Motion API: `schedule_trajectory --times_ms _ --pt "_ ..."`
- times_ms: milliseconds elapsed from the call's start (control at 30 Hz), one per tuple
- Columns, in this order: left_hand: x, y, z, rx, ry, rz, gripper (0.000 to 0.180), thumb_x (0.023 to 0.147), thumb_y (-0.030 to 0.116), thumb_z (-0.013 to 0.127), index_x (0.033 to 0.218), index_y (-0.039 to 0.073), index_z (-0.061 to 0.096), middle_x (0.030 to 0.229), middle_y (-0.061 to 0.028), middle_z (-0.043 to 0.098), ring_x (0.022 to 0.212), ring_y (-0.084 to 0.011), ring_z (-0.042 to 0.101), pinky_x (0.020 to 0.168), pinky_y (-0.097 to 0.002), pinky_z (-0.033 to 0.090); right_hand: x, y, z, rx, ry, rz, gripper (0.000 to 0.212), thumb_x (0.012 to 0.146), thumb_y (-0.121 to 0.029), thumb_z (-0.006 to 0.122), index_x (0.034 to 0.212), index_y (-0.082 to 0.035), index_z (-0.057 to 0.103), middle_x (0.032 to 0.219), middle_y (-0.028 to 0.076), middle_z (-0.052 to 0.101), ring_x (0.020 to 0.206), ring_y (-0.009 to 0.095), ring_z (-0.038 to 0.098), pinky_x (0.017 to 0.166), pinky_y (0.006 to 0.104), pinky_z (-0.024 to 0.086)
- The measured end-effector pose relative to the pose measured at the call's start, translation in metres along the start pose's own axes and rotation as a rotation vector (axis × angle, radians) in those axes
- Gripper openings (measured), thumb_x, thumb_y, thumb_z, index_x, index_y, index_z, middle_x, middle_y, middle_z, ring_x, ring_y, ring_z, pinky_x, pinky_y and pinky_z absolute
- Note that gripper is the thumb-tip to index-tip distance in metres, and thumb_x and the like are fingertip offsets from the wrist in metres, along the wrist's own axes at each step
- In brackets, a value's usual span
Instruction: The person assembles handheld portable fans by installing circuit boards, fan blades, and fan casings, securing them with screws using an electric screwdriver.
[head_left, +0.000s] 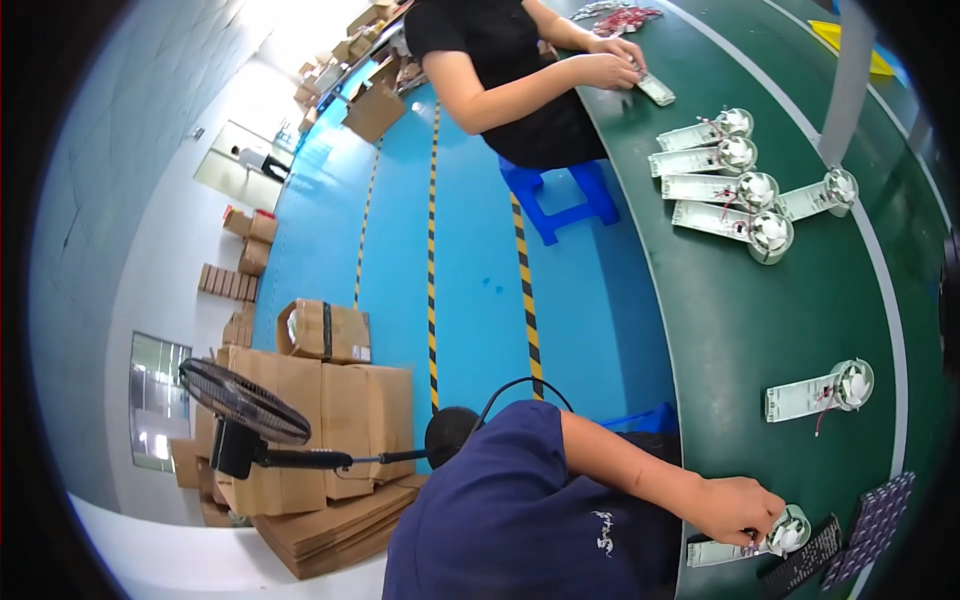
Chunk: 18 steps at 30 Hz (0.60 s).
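My left hand (pixel 738 508) reaches over the green worktable at the lower right, its fingers bent together above an open fan housing. This pale housing (pixel 712 553) has a long flat handle and a round head with white blades (pixel 790 532). The fingertips are pinched near where handle and head meet; what lies between them is too small to make out. Beside the head lies a dark board (pixel 808 558) with rows of small parts, and next to it a purple-black panel (pixel 870 528). My right hand is out of the picture.
Another open fan housing (pixel 800 399) lies farther up the green table (pixel 720 330), with several more (pixel 735 190) grouped beyond. A co-worker (pixel 500 80) handles a pale housing (pixel 656 90) there. A blue stool (pixel 560 195), a standing fan (pixel 245 400) and cardboard boxes (pixel 365 410) stand on the floor.
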<state>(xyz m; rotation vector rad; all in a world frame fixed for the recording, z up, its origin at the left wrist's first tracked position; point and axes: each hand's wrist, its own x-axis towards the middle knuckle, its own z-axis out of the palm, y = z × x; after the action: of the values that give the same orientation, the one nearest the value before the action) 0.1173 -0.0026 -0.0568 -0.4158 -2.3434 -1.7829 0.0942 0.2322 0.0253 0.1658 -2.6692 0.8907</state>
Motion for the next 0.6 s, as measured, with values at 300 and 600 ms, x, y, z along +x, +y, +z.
schedule_trajectory --times_ms 300,600 --pt "0.009 0.013 -0.046 0.063 -0.061 -0.052 0.026 0.075 -0.003 0.074 0.098 0.01 0.074 0.096 -0.0059 0.064 0.082 -0.023 0.066 0.066 -0.034 0.056 0.01 0.016 -0.001 -0.44 -0.092 0.605 0.055 0.093 -0.036 0.067 0.131 0.003 0.056 0.119 0.025 0.063 0.109 0.039 0.06 0.096 0.0442 0.047" --pt "0.017 0.021 -0.03 0.055 -0.126 -0.107 0.017 0.076 -0.006 0.078 0.091 0.001 0.074 0.088 -0.0062 0.06 0.065 -0.0148 0.058 0.054 -0.0265 0.046 -0.024 0.037 -0.047 0.836 0.0 0.67 0.052 0.1 -0.023 0.059 0.141 0.003 0.041 0.113 0.011 0.057 0.078 0.018 0.061 0.067 0.0318 0.053"
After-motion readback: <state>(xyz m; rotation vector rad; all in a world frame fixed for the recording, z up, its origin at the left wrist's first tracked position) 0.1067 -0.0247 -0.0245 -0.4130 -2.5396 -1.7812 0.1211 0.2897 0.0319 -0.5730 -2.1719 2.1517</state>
